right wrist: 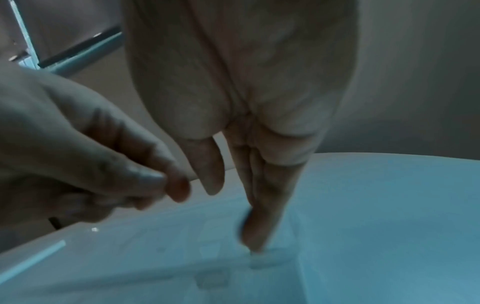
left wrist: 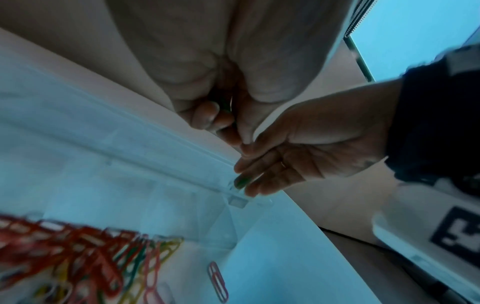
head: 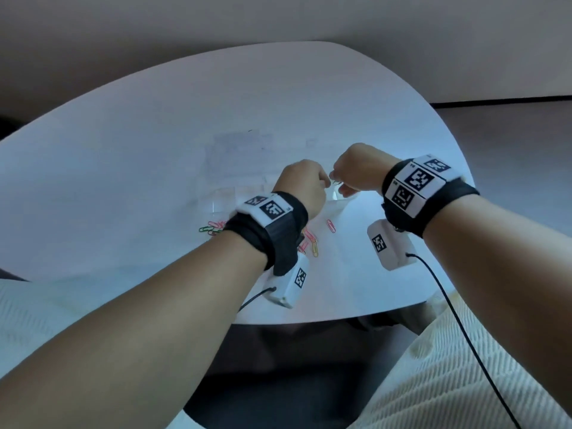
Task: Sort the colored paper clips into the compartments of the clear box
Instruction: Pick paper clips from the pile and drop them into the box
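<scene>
**A:** Two hands over one pale desk, that's the biggest of it. Where does the clear box sit?

**B:** Right under the hands and just ahead of them. It is hard to make out from the head view; the left wrist view shows its clear walls and dividers better. Which compartment lies below the fingers, I cannot tell.

**A:** And the loose paper clips?

**B:** Heaped on the desk on the near side of the left hand, behind its wrist: mostly red, with yellow, green and pink mixed in. One pink clip lies apart from the heap, towards the right hand.

**A:** What are the hands doing?

**B:** The left one is curled, fingertips bunched against the thumb; something dark green shows inside that curl, probably a clip or several, though it is too blurred to be sure. The right one has its fingers straight and pointing down, their tips at the box's wall. A green clip shows just at those fingertips, over the box; whether it is pinched or already let go, I cannot tell.

**A:** So which step?

**B:** I judge it as dropping green clips into their compartment. Next calls for a clean release above the right cell, then reaching back to the heap and teasing one colour out of the tangle.
</scene>
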A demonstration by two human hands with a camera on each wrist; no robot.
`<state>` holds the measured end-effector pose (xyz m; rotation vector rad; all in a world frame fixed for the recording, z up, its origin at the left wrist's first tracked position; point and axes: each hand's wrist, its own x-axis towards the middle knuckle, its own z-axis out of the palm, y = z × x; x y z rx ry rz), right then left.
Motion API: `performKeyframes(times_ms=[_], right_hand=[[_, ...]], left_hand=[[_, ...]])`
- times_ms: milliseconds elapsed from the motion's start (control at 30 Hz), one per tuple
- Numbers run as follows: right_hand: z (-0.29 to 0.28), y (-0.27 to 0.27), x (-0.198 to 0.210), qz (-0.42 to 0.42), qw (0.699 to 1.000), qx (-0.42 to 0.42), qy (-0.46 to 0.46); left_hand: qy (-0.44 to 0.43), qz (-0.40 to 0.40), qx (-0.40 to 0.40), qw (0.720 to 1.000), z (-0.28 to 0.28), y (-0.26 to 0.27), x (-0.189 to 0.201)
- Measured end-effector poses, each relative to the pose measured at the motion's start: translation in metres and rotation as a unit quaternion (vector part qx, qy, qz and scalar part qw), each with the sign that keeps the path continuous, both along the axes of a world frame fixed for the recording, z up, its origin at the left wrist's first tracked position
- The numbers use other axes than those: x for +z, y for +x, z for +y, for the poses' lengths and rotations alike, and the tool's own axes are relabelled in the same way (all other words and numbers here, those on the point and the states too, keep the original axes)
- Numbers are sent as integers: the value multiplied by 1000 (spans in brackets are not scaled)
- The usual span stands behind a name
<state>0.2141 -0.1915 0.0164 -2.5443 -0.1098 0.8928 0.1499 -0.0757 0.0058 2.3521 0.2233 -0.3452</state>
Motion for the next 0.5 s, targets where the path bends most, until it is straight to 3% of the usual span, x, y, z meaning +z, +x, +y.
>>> performKeyframes(times_ms=[133, 300, 500], right_hand=[[-9, 8, 1, -38, 999, -31, -10], [-34, -7, 10, -111, 976, -161, 97], [-45, -37, 15, -107, 977, -147, 109]], left_hand=[[40, 10, -36, 999, -4, 24, 1], [41, 30, -68, 996, -15, 38, -4], [8, -4, -78, 997, -7, 27, -3]])
